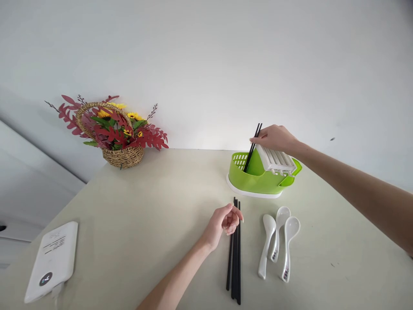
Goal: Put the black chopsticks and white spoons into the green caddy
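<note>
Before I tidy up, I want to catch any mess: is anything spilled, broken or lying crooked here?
Nothing stands out. The spoons and chopsticks lie in neat rows on the table, the green holder sits upright, and the flower basket stands straight. No spills or damage show.

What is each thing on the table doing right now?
right hand: holding black chopsticks upright in the green holder
left hand: curled, touching the chopsticks on the table
three white spoons: lying side by side
white power bank: lying flat
flower basket: standing upright
</note>
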Motion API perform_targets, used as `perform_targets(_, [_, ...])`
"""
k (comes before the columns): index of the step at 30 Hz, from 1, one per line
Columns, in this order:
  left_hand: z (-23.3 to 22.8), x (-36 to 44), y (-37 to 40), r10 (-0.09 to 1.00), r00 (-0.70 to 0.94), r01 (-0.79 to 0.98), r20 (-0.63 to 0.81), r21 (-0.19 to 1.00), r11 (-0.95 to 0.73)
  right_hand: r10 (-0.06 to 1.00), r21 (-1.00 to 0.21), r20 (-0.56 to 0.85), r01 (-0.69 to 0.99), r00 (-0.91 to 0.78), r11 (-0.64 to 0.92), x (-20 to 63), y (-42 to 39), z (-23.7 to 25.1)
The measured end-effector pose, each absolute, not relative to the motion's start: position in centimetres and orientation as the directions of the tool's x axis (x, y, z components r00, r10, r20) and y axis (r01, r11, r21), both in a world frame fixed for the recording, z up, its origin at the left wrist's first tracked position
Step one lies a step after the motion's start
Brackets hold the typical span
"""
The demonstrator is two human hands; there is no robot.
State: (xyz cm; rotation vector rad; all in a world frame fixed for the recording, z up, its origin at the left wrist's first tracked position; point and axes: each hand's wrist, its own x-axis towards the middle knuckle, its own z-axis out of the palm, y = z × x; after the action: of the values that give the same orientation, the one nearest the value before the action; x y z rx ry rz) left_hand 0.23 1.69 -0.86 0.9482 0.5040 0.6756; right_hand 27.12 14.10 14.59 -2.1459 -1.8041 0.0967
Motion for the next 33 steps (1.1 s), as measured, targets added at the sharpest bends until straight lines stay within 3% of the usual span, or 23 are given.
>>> perform_targets(7, [-0.9, 0.2, 1.8, 0.719, 0.688, -0.292, -0.1, 0.869, 0.4, 0.963, -0.41, 0.184, 0.906, 0.199, -0.109, 27.6, 14.0, 14.3])
perform_targets(10, [-0.9, 0.1, 1.9, 0.744, 0.661, -0.284, -0.103, 0.882, 0.375, 0.907, -0.521, 0.334, 0.852, 0.258, -0.05, 27.2, 13.1, 14.5])
perform_targets(12, [-1.0, 0.0, 2.0, 0.777, 0.621, -0.283, -0.101, 0.896, 0.343, 0.829, -0.532, 0.494, 0.845, 0.262, 0.05, 26.5, 12.0, 14.9])
perform_targets(15, [-1.1, 0.0, 2.1, 0.84, 0.531, -0.245, -0.109, 0.93, 0.276, 0.685, -0.406, 0.717, 0.875, 0.126, 0.264, 24.9, 9.4, 15.6])
perform_targets(18, [-1.3, 0.0, 2.0, 0.89, 0.444, -0.128, -0.107, 0.975, 0.181, 0.576, -0.189, 0.806, 0.865, -0.134, 0.465, 23.3, 6.1, 15.4])
perform_targets(20, [-1.4, 0.1, 1.9, 0.912, 0.404, -0.053, -0.074, 0.993, 0.104, 0.554, -0.073, 0.756, 0.797, -0.347, 0.599, 22.5, 3.9, 14.2])
perform_targets(23, [-1.6, 0.2, 1.8, 0.931, 0.365, -0.002, -0.024, 1.0, 0.027, 0.533, -0.069, 0.569, 0.609, -0.626, 0.79, 21.5, 1.3, 11.2])
perform_targets(28, [-2.2, 0.3, 2.0, 0.94, 0.34, 0.002, -0.014, 1.0, 0.014, 0.472, -0.067, 0.356, 0.482, -0.806, 0.874, 21.2, -1.2, 6.2])
perform_targets(33, [-2.6, 0.4, 2.2, 0.938, 0.345, -0.018, -0.029, 0.999, 0.037, 0.401, 0.138, 0.157, 0.422, -0.902, 0.896, 22.1, -2.3, 3.6])
